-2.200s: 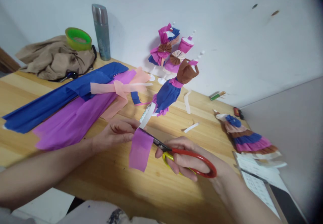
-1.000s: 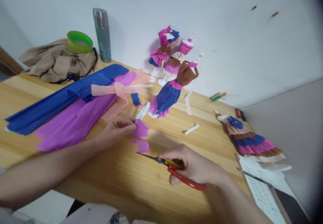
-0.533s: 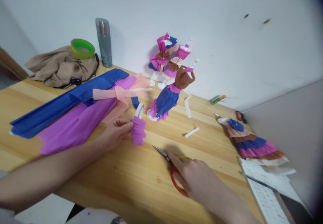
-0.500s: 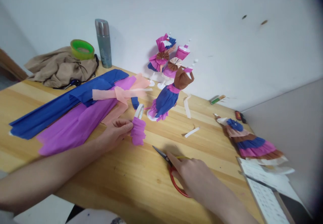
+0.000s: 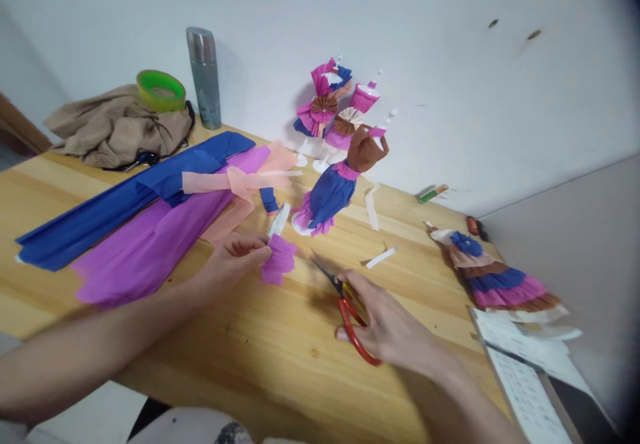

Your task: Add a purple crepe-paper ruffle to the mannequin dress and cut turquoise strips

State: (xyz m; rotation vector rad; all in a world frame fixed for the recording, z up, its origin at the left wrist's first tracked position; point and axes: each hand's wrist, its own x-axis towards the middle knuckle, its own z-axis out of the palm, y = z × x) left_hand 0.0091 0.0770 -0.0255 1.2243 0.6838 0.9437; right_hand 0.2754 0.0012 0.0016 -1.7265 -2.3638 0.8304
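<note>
Purple paper in left hand, thumb and index pinching its left edge, over table, nearer than dress; left forearm slants from lower left, wrist nearly straight. Right forearm slants from lower right, right hand back up, fingers curled round scissors handles, exact finger placement can't tell; blades point up-left, tips near paper, apart from it

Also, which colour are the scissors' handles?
The handles are red and yellow, in the head view.

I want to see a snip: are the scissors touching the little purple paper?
No, wooden tabletop shows between the scissors and the purple paper piece that the left hand holds.
</note>
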